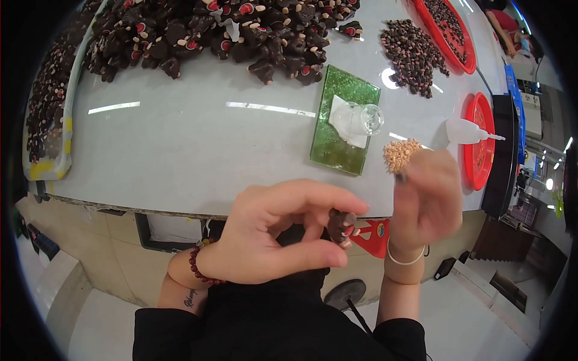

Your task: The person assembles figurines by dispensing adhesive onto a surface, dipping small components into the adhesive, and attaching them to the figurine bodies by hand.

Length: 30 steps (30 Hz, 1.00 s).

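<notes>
My left hand pinches a small dark brown figurine between thumb and fingers, just past the table's near edge. The figurine has a red patch and small beige parts. My right hand is blurred by motion beside a little heap of beige pieces. Its fingertips come together, with a small dark spot at them that I cannot make out. Beyond my hands lies a green glittery board on the table, bearing a white folded pad and a small clear glass cup.
A large pile of brown figurines covers the far table. At left stands a tray of more dark pieces. To the right are a heap of small dark pieces, two red trays and a white squeeze bottle. Another person's arm shows far right.
</notes>
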Motion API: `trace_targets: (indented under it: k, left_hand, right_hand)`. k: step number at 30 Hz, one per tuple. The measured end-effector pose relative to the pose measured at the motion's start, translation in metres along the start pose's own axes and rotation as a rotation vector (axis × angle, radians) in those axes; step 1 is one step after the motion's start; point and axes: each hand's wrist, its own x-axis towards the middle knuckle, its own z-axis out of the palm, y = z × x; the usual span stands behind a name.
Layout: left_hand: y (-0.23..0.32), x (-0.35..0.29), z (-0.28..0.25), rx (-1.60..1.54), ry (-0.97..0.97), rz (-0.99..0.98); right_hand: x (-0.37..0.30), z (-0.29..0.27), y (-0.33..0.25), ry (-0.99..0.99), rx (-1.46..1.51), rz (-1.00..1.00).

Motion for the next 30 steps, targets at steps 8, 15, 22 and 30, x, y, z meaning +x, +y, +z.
trace_targets:
  k: [8, 15, 22, 30]
  left_hand:
    - [0.01, 0.004, 0.008, 0.316, -0.11, -0.026]
    - [0.007, 0.002, 0.011, 0.401, -0.098, 0.051]
    - [0.004, 0.005, 0.013, 0.531, -0.095, 0.161]
    - [0.005, 0.005, 0.014, 0.561, -0.06, 0.157]
  right_hand:
    - [-0.018, -0.011, -0.039, -0.115, -0.196, -0.251]
    - [-0.023, -0.015, -0.042, -0.163, -0.318, -0.28]
    - [-0.029, -0.019, -0.045, -0.17, -0.396, -0.321]
    - [-0.03, -0.018, -0.044, -0.174, -0.391, -0.312]
